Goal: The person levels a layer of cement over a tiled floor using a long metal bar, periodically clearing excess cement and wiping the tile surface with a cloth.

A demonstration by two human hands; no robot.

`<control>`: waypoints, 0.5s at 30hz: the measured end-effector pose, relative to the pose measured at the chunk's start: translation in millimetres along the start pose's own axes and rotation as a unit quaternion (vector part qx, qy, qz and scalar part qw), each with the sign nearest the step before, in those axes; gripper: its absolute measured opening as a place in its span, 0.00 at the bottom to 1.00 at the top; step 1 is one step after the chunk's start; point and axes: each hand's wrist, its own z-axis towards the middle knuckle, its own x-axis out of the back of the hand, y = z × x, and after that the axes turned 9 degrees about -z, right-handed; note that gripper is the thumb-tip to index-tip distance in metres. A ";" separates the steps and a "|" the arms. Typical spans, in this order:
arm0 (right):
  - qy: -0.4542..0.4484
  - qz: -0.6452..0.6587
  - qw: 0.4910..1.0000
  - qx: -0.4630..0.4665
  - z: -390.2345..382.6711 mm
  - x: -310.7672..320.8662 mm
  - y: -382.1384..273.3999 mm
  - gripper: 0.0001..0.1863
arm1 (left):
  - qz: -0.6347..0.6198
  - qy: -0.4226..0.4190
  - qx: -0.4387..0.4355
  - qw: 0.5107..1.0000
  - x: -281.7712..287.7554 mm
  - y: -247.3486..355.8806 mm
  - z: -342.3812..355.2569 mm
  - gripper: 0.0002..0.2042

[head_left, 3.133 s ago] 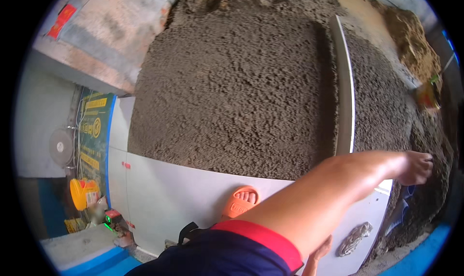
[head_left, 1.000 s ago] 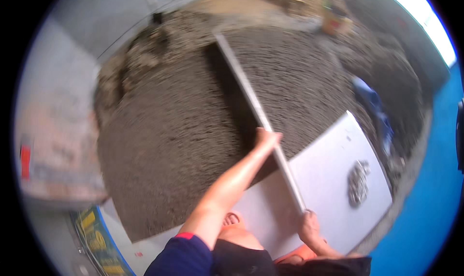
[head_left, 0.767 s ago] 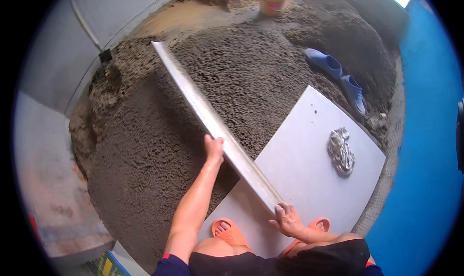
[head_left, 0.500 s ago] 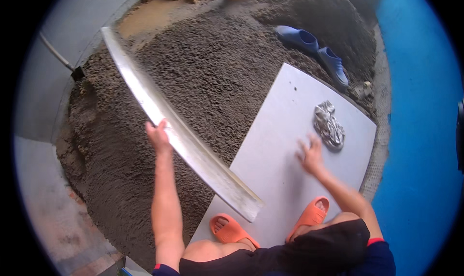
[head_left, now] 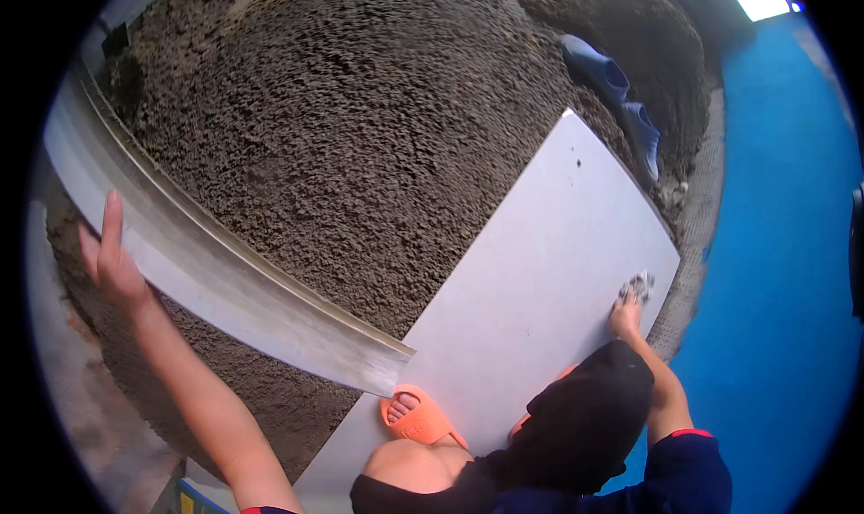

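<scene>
My left hand (head_left: 108,262) grips a long grey metal straightedge (head_left: 225,275) at its far side and holds it above the rough wet mortar bed (head_left: 360,145). The bar's near end hangs over the edge of a large white tile (head_left: 531,289) where I squat in orange sandals (head_left: 423,417). My right hand (head_left: 625,314) reaches down onto a crumpled grey rag (head_left: 637,286) lying on the tile near its right edge; its fingers rest on the rag.
A pair of blue slippers (head_left: 616,91) lies on the mortar beyond the tile's far corner. A blue floor (head_left: 774,289) runs along the right. A grey wall base (head_left: 81,406) borders the mortar at the left.
The straightedge has swung to my left, carried by my left hand alone. My right hand let go of it and moved right across the tile to the rag.
</scene>
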 end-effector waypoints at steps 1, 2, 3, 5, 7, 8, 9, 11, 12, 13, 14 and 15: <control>-0.056 -0.020 0.996 -0.065 6.8 0.6 6.0 0.27 | 0.021 0.041 0.016 0.999 -0.4 -0.6 -11.3 0.29; -0.111 -0.033 0.985 -0.128 16.5 4.4 0.8 0.26 | 0.042 0.062 0.007 0.997 -2.8 -0.9 -23.4 0.29; -0.099 -0.004 0.986 -0.131 32.0 12.8 -6.0 0.23 | 0.060 0.077 -0.002 0.995 -15.0 -4.5 -40.8 0.29; -0.099 0.063 0.988 -0.101 74.3 27.3 -92.0 0.19 | 0.059 0.089 -0.024 0.994 -6.5 2.8 -52.9 0.27; -0.086 0.118 0.984 -0.106 108.6 59.7 -134.1 0.16 | -0.038 0.048 -0.010 0.998 -8.2 -2.0 -62.8 0.25; -0.082 0.152 0.979 -0.105 121.9 72.0 -159.8 0.15 | -0.049 0.046 -0.007 0.998 -14.1 -2.6 -62.7 0.25; -0.052 0.173 0.979 0.099 108.0 76.8 -229.5 0.16 | -0.036 0.045 -0.023 0.998 -13.9 4.7 -54.9 0.25; 0.036 0.104 0.943 0.313 97.0 103.9 -288.2 0.20 | -0.039 0.043 -0.039 0.998 -29.1 9.8 -41.3 0.27; 0.081 0.021 0.940 0.332 108.3 112.6 -287.0 0.20 | -0.041 0.036 -0.060 0.997 -40.3 5.2 -33.7 0.27; 0.102 0.060 0.948 0.295 109.7 115.4 -279.7 0.20 | -0.020 0.031 -0.061 0.997 -46.8 10.2 -28.7 0.26; 0.097 0.029 0.947 0.304 106.1 124.6 -273.2 0.20 | 0.012 0.028 -0.066 0.997 -52.0 21.2 -24.1 0.26; 0.126 0.023 0.944 0.305 121.2 124.0 -221.3 0.21 | -0.042 0.024 -0.077 0.996 -70.9 27.6 -24.8 0.25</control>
